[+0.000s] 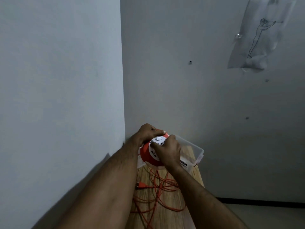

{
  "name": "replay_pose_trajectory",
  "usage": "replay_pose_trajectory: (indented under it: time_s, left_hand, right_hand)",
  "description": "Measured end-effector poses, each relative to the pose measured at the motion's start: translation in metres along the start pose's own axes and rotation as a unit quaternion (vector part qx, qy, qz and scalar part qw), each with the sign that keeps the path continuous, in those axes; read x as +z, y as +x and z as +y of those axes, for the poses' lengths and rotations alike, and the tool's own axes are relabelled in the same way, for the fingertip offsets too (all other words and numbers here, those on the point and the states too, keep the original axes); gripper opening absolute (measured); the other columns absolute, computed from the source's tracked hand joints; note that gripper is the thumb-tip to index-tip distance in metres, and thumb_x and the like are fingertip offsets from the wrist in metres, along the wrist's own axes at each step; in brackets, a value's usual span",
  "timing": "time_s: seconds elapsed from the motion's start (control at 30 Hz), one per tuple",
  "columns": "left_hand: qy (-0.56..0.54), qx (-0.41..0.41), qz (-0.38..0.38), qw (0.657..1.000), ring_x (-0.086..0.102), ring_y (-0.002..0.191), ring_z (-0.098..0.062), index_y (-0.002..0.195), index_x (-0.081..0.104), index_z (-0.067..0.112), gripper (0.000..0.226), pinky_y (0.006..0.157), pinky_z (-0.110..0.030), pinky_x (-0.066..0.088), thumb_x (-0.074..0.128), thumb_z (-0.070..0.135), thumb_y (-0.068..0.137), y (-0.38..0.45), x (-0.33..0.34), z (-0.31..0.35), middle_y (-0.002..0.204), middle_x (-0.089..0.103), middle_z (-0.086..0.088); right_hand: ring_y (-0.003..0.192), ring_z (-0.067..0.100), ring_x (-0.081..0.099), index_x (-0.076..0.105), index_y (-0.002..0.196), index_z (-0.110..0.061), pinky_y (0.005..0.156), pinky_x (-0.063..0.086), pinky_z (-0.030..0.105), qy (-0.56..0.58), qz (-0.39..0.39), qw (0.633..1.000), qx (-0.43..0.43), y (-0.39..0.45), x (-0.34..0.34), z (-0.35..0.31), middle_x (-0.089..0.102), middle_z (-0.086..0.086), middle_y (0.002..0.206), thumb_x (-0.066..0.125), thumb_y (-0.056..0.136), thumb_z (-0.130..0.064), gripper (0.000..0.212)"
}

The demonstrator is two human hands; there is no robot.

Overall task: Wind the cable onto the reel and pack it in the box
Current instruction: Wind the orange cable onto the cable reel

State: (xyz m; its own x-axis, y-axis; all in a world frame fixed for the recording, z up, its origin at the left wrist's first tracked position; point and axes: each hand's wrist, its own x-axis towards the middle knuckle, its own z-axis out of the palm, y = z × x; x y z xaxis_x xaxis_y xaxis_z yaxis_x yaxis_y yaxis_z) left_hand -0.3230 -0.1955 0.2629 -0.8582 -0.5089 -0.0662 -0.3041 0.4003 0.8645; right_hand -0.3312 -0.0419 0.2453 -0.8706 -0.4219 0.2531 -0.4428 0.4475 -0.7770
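Winding is barely begun: your left hand and right hand grip the reel, while cable lies loose on the near counter, needing cranking.

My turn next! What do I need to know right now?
Left hand grips the far rim of the round orange reel with the white socket face. Right hand lies on that face.
Most of the thin orange cable and its plug lie loose on the wooden table.
The clear plastic box waits behind the reel.
Left: finish winding, then pack.
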Motion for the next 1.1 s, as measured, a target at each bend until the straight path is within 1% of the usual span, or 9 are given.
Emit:
replay_pose_trajectory:
  time_s: [0.07, 0.2, 0.27, 0.4, 0.53, 0.63, 0.83, 0.97, 1.1]
  left_hand:
    - [0.013, -0.006, -0.020, 1.000, 0.076, 0.087, -0.028, 0.101, 0.083, 0.012, 0.048, 0.079, -0.035, 0.062, 0.076, 0.056, 0.086, -0.002, 0.003, -0.006, 0.098, 0.081, -0.007]
    - [0.003, -0.017, -0.023, 1.000, 0.074, 0.083, -0.026, 0.096, 0.084, 0.011, 0.045, 0.070, -0.028, 0.056, 0.076, 0.054, 0.087, -0.007, 0.003, -0.020, 0.092, 0.080, -0.007]
    - [0.008, -0.023, -0.042, 0.999, 0.076, 0.078, -0.027, 0.090, 0.083, 0.008, 0.043, 0.066, -0.028, 0.058, 0.076, 0.051, 0.088, -0.009, 0.000, -0.028, 0.083, 0.080, -0.008]
    - [0.014, -0.030, -0.068, 0.997, 0.077, 0.076, -0.026, 0.091, 0.084, 0.010, 0.044, 0.070, -0.032, 0.061, 0.077, 0.053, 0.085, -0.012, 0.003, -0.038, 0.084, 0.081, -0.007]
    - [0.035, -0.031, -0.086, 0.995, 0.075, 0.077, -0.022, 0.103, 0.083, 0.013, 0.046, 0.063, -0.026, 0.058, 0.076, 0.055, 0.086, -0.009, 0.009, -0.043, 0.092, 0.080, -0.005]
    - [0.050, -0.020, -0.093, 0.994, 0.075, 0.067, -0.014, 0.096, 0.084, 0.018, 0.041, 0.050, -0.019, 0.054, 0.079, 0.057, 0.082, -0.006, 0.009, -0.040, 0.079, 0.079, 0.003]
    - [0.053, 0.015, -0.104, 0.993, 0.074, 0.059, -0.005, 0.062, 0.079, 0.041, 0.025, 0.054, -0.019, 0.051, 0.083, 0.063, 0.073, -0.001, 0.013, -0.032, 0.069, 0.078, 0.011]
    - [0.033, 0.016, -0.072, 0.997, 0.076, 0.063, -0.010, 0.069, 0.080, 0.033, 0.031, 0.058, -0.023, 0.054, 0.084, 0.063, 0.071, 0.003, 0.016, -0.034, 0.071, 0.078, 0.010]
    - [0.020, 0.030, -0.058, 0.998, 0.076, 0.061, -0.012, 0.071, 0.082, 0.025, 0.035, 0.054, -0.021, 0.054, 0.087, 0.060, 0.069, 0.005, 0.021, -0.031, 0.072, 0.079, 0.005]
  right_hand:
    - [0.092, 0.017, 0.069, 0.063, 0.108, -0.013, 0.072, 0.054, 0.022, -0.003, -0.012, 1.000, -0.027, -0.008, 0.002, 0.002, 0.068, 0.002, 0.101, 0.074, 0.084, -0.042, 0.039]
    - [0.075, 0.016, 0.066, 0.067, 0.093, -0.012, 0.066, 0.049, 0.023, -0.128, 0.029, 0.958, -0.254, -0.026, -0.004, 0.009, 0.071, 0.004, 0.089, 0.073, 0.088, -0.022, 0.012]
    - [0.089, 0.024, 0.067, 0.067, 0.103, -0.011, 0.071, 0.052, 0.027, -0.178, -0.024, 0.925, -0.333, -0.029, -0.013, 0.018, 0.069, 0.010, 0.109, 0.075, 0.085, -0.021, 0.022]
    - [0.126, 0.038, 0.054, 0.055, 0.136, -0.023, 0.096, 0.050, 0.052, -0.290, -0.109, 0.891, -0.332, -0.037, -0.019, 0.033, 0.048, 0.019, 0.146, 0.074, 0.083, -0.037, 0.058]
    - [0.133, 0.037, 0.048, 0.043, 0.144, -0.029, 0.099, 0.047, 0.055, -0.352, -0.134, 0.868, -0.323, -0.042, -0.004, 0.041, 0.038, 0.016, 0.151, 0.074, 0.081, -0.047, 0.072]
    - [0.135, 0.037, 0.044, 0.043, 0.144, -0.029, 0.101, 0.046, 0.054, -0.367, -0.137, 0.859, -0.330, -0.036, 0.002, 0.046, 0.038, 0.015, 0.149, 0.079, 0.078, -0.045, 0.077]
    - [0.101, 0.031, 0.071, 0.061, 0.131, -0.017, 0.083, 0.060, 0.042, -0.314, -0.108, 0.878, -0.344, -0.026, 0.006, 0.048, 0.069, 0.014, 0.119, 0.081, 0.074, -0.044, 0.066]
    - [0.104, 0.020, 0.069, 0.059, 0.129, -0.020, 0.091, 0.059, 0.035, -0.168, -0.090, 0.960, -0.207, -0.024, 0.010, 0.047, 0.070, 0.002, 0.121, 0.075, 0.083, -0.046, 0.055]
    - [0.101, 0.011, 0.065, 0.054, 0.124, -0.023, 0.084, 0.056, 0.024, -0.012, -0.024, 0.996, -0.087, -0.032, 0.020, 0.040, 0.067, -0.006, 0.113, 0.076, 0.083, -0.042, 0.051]
